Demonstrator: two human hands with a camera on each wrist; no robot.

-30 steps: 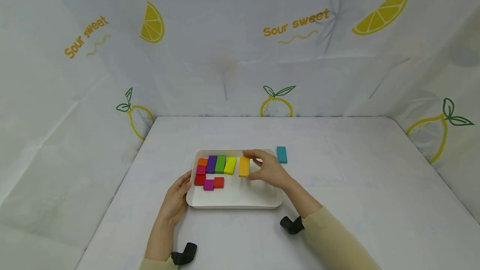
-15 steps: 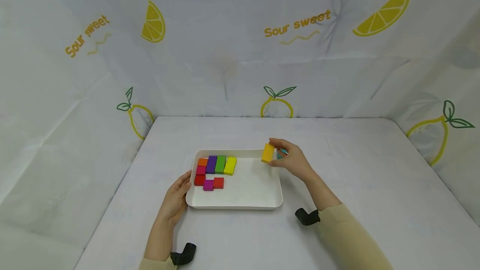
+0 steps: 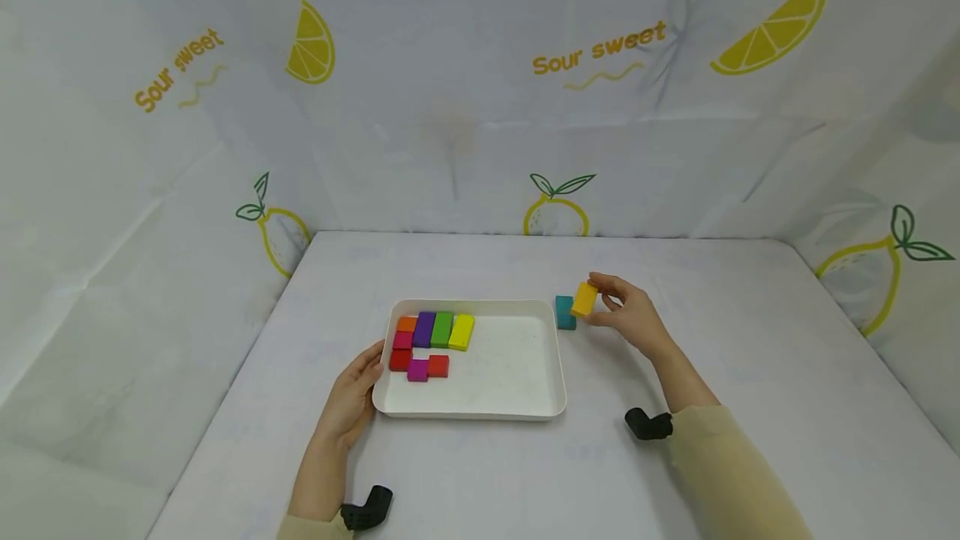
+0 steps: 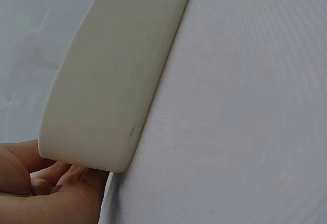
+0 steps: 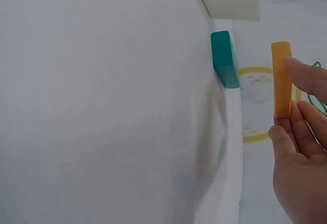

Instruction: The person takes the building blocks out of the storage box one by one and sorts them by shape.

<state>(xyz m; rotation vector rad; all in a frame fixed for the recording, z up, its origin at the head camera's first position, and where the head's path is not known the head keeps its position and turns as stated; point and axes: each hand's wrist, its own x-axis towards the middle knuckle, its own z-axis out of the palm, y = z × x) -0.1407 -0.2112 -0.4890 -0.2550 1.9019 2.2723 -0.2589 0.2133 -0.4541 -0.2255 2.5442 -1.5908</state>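
My right hand (image 3: 628,317) pinches an orange-yellow block (image 3: 585,300) between thumb and fingertips, raised above the table to the right of the tray. In the right wrist view the orange-yellow block (image 5: 282,81) stands on end in the grip, apart from the teal block (image 5: 222,52). From the head view it slightly overlaps that teal block (image 3: 565,313), which lies just outside the tray's right rim. My left hand (image 3: 351,394) holds the white tray (image 3: 480,417) at its left side. The left wrist view has its fingers (image 4: 84,180) against the tray's outer wall (image 4: 110,96).
Inside the tray, at the left, lie purple (image 3: 423,329), green (image 3: 442,329) and yellow (image 3: 461,332) blocks in a row. Smaller orange, pink, red and magenta (image 3: 417,370) blocks sit beside and below them. A lemon-print curtain (image 3: 420,107) stands behind the white table (image 3: 712,315).
My right hand has carried the orange-yellow block from over the tray rightward past its rim, beside the teal block. My left hand and the tray have stayed put.
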